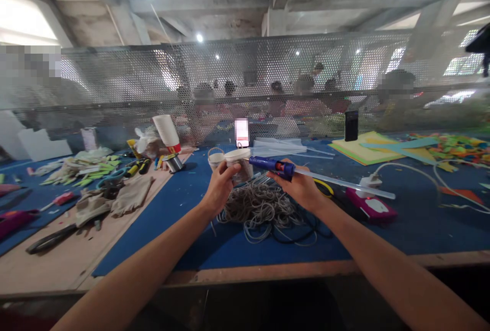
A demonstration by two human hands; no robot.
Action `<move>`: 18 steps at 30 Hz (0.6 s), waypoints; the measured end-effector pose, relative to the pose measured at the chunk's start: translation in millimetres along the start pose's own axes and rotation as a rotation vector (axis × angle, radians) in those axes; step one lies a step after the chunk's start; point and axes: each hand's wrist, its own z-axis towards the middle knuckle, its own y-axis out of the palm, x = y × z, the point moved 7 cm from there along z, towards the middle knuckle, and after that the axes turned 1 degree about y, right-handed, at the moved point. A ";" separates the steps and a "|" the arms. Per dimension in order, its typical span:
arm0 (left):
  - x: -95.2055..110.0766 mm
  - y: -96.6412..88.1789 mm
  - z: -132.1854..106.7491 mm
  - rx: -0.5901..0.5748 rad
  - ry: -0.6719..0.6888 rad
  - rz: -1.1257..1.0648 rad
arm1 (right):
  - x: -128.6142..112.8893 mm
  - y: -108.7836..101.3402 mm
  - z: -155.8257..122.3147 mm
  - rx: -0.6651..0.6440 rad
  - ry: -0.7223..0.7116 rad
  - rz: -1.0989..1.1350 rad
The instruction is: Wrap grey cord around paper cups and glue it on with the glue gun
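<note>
My left hand [220, 187] is closed around a small white paper cup [238, 160], held up over the blue table mat [401, 221]. My right hand [300, 187] grips a blue glue gun [272, 165] with a long clear glue stick [344, 183] sticking out to the right; the gun's nozzle touches the cup's side. Under both hands lies a tangled heap of grey cord [260, 207]. A second small cup [215, 158] with a handle stands just behind the left hand.
A stack of paper cups [167, 132] leans at the back left, beside pens, scissors [49, 239], cloth pieces and green scraps. A pink power strip [370, 206] with white plug lies right. Coloured foam sheets [363, 149], a phone and a perforated metal screen stand behind; people sit beyond.
</note>
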 end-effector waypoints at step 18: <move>0.6 -0.7 -0.7 0.016 0.010 0.027 | -3.4 -0.8 -0.4 0.036 -0.064 -0.123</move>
